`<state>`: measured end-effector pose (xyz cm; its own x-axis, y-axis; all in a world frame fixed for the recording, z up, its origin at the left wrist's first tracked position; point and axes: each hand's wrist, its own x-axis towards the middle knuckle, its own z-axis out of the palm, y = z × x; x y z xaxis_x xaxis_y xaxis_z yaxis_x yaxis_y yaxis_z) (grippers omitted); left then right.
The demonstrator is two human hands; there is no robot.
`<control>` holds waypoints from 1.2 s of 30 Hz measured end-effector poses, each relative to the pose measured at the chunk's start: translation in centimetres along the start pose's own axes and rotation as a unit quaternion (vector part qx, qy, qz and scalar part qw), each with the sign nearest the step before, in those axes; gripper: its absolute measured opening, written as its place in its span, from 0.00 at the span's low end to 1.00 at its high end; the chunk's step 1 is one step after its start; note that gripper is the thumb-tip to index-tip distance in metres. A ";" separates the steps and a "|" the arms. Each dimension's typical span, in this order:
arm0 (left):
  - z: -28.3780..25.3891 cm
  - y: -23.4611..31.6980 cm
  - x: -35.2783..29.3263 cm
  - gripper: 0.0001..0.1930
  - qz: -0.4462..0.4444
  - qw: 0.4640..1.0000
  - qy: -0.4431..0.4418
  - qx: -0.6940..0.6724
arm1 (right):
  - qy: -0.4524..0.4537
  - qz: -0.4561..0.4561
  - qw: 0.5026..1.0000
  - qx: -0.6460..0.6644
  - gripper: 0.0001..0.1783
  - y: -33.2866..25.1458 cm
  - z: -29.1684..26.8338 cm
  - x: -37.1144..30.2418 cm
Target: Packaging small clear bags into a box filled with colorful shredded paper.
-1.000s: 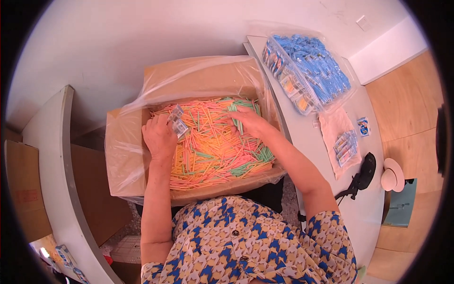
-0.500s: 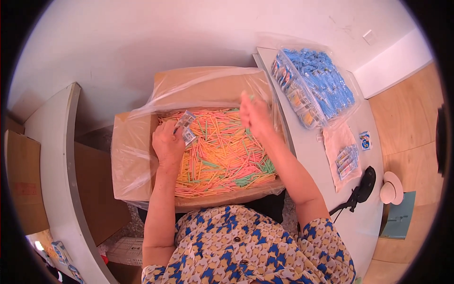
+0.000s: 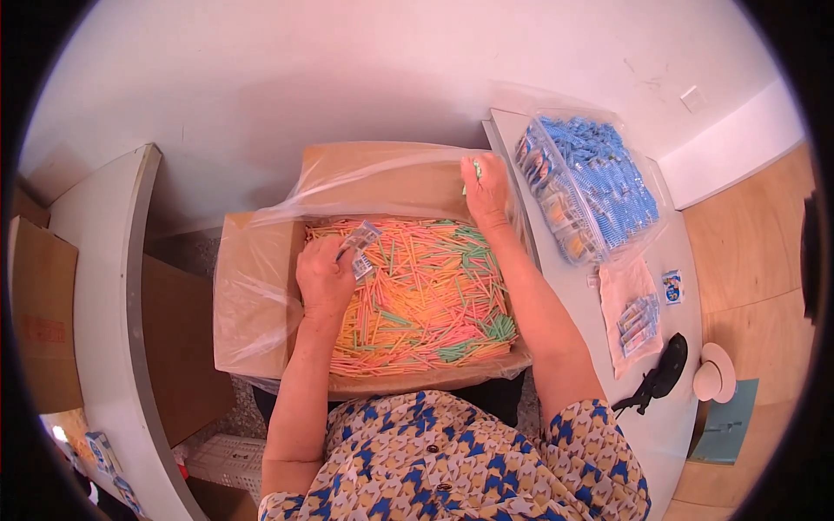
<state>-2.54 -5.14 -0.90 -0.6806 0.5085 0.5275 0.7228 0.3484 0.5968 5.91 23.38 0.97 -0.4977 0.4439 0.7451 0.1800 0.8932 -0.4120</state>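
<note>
An open cardboard carton [image 3: 261, 295], lined with clear plastic, holds a thick layer of thin sticks [image 3: 417, 304] in pink, orange, yellow and green. Over its left part, my left hand [image 3: 326, 276] is closed on small printed packets [image 3: 365, 236]; their lower ends are hidden by my fingers. My right hand [image 3: 486, 193] is raised by the carton's far right corner, its fingers curled round a few pale green sticks [image 3: 472, 174].
On the white table [image 3: 569, 304] to the right stands a clear plastic bin [image 3: 578, 213] full of blue-striped packets. Nearer lie a pink cloth [image 3: 612, 282] with several packets [image 3: 638, 324], a single packet [image 3: 672, 286] and a black device [image 3: 665, 365]. A white panel [image 3: 100, 252] rises on the left.
My right hand has moved away from me, up toward the carton's far right corner. My left hand stays over the left part, still holding the packets. The whole view has shifted slightly.
</note>
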 end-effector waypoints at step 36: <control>-1.1 2.4 -0.9 0.03 -0.225 0.783 -0.141 -0.562 | -0.318 0.381 0.782 0.377 0.18 -14.9 -10.0 -1.3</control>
<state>-0.31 -5.60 0.70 -0.6683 0.7421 0.0506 -0.2527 -0.2905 0.9229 12.34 10.22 11.34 -0.8541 0.4876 -0.1812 0.1985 -0.0164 -0.9800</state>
